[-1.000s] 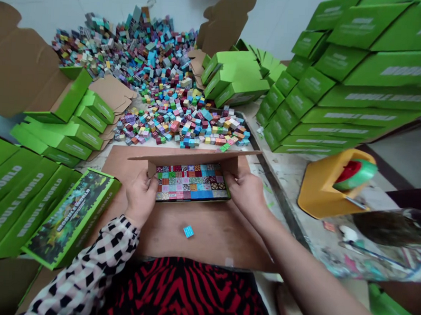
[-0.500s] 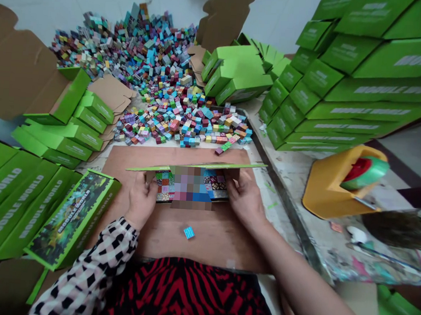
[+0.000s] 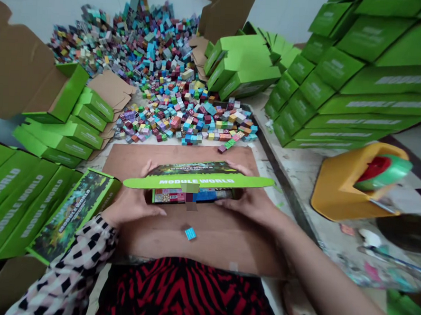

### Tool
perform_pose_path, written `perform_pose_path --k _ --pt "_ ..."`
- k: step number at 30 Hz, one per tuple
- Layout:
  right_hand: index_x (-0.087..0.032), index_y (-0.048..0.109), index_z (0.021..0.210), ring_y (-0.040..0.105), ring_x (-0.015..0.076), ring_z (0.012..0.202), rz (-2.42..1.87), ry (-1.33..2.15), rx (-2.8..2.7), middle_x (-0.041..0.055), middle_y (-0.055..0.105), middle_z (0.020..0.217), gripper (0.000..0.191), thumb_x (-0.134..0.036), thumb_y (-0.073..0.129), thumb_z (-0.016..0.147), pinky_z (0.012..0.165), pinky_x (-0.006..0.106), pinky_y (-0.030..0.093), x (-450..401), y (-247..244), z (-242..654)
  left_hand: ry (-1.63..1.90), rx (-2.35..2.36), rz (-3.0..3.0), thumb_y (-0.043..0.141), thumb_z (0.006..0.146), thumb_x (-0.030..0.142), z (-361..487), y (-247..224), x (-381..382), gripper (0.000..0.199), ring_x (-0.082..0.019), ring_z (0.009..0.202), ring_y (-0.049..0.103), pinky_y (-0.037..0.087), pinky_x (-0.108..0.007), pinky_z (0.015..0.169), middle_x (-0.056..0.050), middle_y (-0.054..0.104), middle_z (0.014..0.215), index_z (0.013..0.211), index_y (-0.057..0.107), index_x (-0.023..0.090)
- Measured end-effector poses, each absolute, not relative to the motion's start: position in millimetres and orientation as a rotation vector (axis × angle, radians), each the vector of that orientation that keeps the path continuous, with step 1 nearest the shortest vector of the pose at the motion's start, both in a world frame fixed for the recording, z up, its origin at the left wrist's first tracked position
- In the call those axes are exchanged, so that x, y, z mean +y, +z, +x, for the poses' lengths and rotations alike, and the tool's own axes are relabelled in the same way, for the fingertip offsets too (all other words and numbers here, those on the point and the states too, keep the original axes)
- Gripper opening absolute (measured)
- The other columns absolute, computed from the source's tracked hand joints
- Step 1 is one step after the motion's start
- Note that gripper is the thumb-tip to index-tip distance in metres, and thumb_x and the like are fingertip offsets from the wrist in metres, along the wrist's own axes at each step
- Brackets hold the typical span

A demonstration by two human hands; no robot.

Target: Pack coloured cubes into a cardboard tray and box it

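A green cardboard box (image 3: 199, 180) printed "MODULE WORLD" lies on the brown board in front of me. Its lid is tipped down, and the lid's long flap sticks out toward me over the opening. Through the gap under the flap show patterned cube blocks (image 3: 211, 194); part of them is blurred. My left hand (image 3: 132, 209) wraps the box's left end, fingers behind the lid and thumb stretched out in front. At the right end my right hand (image 3: 252, 203) grips the box, thumb low at the front edge. A small blue block (image 3: 190, 234) rests on the board nearer to me.
A large heap of colourful blocks (image 3: 165, 88) spreads beyond the brown board (image 3: 219, 243). Stacked green boxes (image 3: 343, 89) rise at the right, and more green boxes (image 3: 11, 197) stand at the left. A yellow tape dispenser (image 3: 340, 184) sits on the right.
The box's lid has swung down toward me, so its printed top and front flap now show and cover most of the blocks. Both hands have shifted round the box's ends.
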State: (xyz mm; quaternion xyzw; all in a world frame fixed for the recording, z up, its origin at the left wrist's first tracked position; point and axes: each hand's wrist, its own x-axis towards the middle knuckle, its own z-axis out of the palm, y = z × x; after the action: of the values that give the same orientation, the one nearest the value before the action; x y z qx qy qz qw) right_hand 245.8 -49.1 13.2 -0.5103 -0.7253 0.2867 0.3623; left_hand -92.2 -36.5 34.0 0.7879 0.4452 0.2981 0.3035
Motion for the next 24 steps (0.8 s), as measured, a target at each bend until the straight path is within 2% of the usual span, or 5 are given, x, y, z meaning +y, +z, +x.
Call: perform_pose_path --k 2,5,10,17,24 --pt "-0.025 0.03 0.143 0.039 0.0345 0.131 -1.313 0.761 -1.966 0.012 0.041 0.142 0.106 -0.048 0.084 0.055 0.11 0.053 0.032 -49.5 16.6 251.0 0.655 1.164 2.195 0.085 0.056 0.047 -97.6 35.4 -37.1 0.121 -0.037 0.139 0.03 0.025 -0.057 0.114 -0.019 0.031 0.15 0.15 0.014 0.021" --pt "-0.023 0.025 0.146 0.039 0.0348 0.132 -1.314 0.762 -2.072 0.013 0.04 0.144 0.111 -0.046 0.085 0.055 0.111 0.054 0.031 -49.0 16.5 256.9 0.613 1.147 2.293 0.08 0.066 0.042 -102.6 33.5 -38.7 0.103 -0.034 0.139 0.03 0.028 -0.055 0.114 -0.016 0.03 0.152 0.148 0.021 0.024" --pt "-0.03 0.025 0.145 0.034 0.0292 0.137 -1.183 0.601 -2.128 0.0107 0.029 0.153 0.075 -0.032 0.065 0.081 0.108 0.051 0.037 -56.7 0.5 262.7 0.725 1.141 2.328 0.062 0.086 0.032 -106.5 21.1 -52.0 0.06 -0.027 0.137 0.037 0.036 -0.045 0.112 -0.01 0.033 0.152 0.141 0.039 0.03" --pt "-0.038 0.027 0.146 0.03 0.0255 0.139 -1.315 0.469 -2.173 0.0001 0.02 0.156 0.059 -0.026 0.047 0.091 0.113 0.054 0.027 -73.7 -21.3 266.8 0.695 1.273 2.29 0.05 0.093 0.026 -108.8 -0.1 -72.3 0.047 -0.023 0.136 0.039 0.033 -0.04 0.115 -0.003 0.03 0.154 0.139 0.045 0.032" --pt "-0.028 0.04 0.141 0.031 0.03 0.139 -1.37 0.462 -2.136 0.0084 0.052 0.138 0.053 -0.029 0.049 0.089 0.111 0.058 0.028 -75.2 -31.4 260.1 0.764 1.292 2.231 0.05 0.093 0.029 -105.2 -5.0 -72.2 0.043 -0.024 0.136 0.039 0.034 -0.039 0.114 -0.003 0.029 0.154 0.136 0.049 0.033"
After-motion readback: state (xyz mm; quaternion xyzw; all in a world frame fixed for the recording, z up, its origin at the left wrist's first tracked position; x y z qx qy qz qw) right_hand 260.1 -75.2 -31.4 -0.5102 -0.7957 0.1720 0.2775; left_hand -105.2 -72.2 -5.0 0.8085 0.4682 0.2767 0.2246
